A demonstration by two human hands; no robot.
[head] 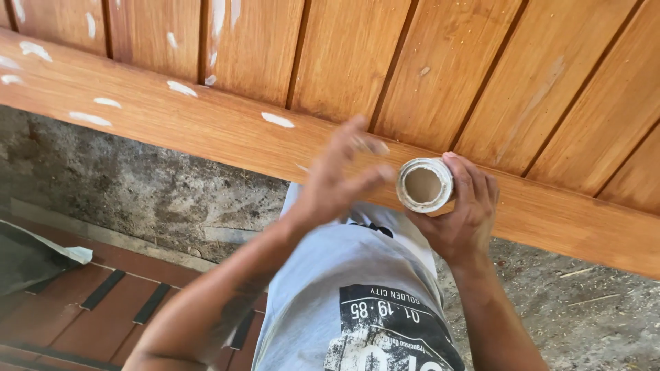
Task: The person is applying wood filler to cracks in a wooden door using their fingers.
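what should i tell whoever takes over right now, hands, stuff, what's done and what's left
Right hand: gripping a small open tub of pale filler, mouth facing the camera.
Left hand: empty, blurred, fingers at the wooden rail beside the tub.
Done: white filler dabs sit on the rail and on the lower boards at upper left.
Left: the dabs look unsmoothed; the rail's right stretch shows none.

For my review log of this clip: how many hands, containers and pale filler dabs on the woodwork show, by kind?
Hands: 2, left hand and right hand
Small round container, held in the right hand: 1
Pale filler dabs on the wooden panel and rail, such as one: about 10 clear ones; fainter smears are uncertain
Total: about 13
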